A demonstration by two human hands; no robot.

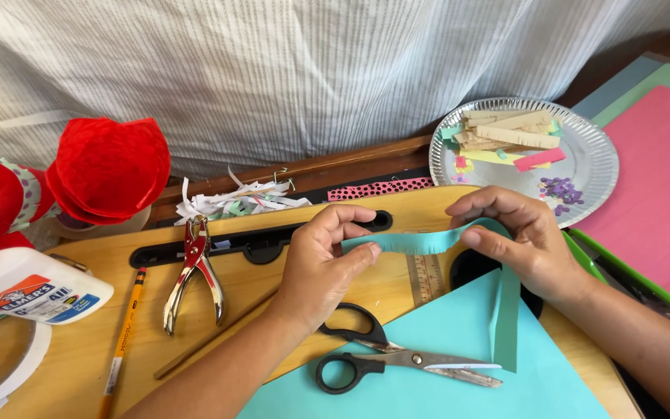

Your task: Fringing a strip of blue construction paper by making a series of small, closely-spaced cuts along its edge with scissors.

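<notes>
My left hand (pixel 321 256) pinches one end of a long teal paper strip (pixel 416 242) between thumb and fingers. My right hand (pixel 517 237) grips the same strip further along, where it bends and hangs down over a light blue paper sheet (pixel 443 326). Both hands hover above a wooden lap desk (pixel 273 287). Black-handled scissors (pixel 381 358) lie shut on the blue sheet, just below my left hand.
A red-handled hole punch (pixel 194 275), a pencil (pixel 123 337), a glue bottle (pixel 29 287) and a tape roll (pixel 1 365) lie at left. Red paper flowers (pixel 106 167) stand behind. A foil plate (pixel 533 151) of paper scraps and pink paper (pixel 657 194) sit at right. Shredded paper (pixel 234 200) lies at the back.
</notes>
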